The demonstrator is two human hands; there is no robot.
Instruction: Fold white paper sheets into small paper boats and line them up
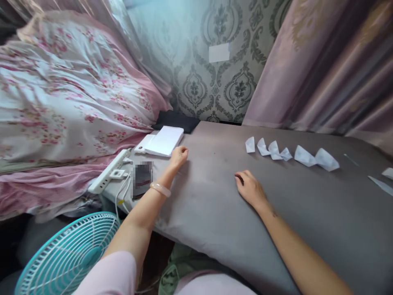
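My left hand (180, 155) is at the near right corner of a stack of white paper (165, 140); its fingers are curled in and I see nothing in them. Whether it touches the stack I cannot tell. On the forearm sits a pale bangle (160, 189). My right hand (250, 188) hovers over or rests on the grey-covered surface (211, 205), fingers loosely closed and thumb near the fingertips, with nothing visible between them. Beyond it stands a row of several folded white paper pieces (274, 150).
At left lie a white power strip (106, 178) with plugs and cables and a dark, blurred-out object (142, 178). A turquoise fan (89, 258) stands below the near edge. White paper pieces (382, 185) lie far right. Curtains (276, 86) hang behind.
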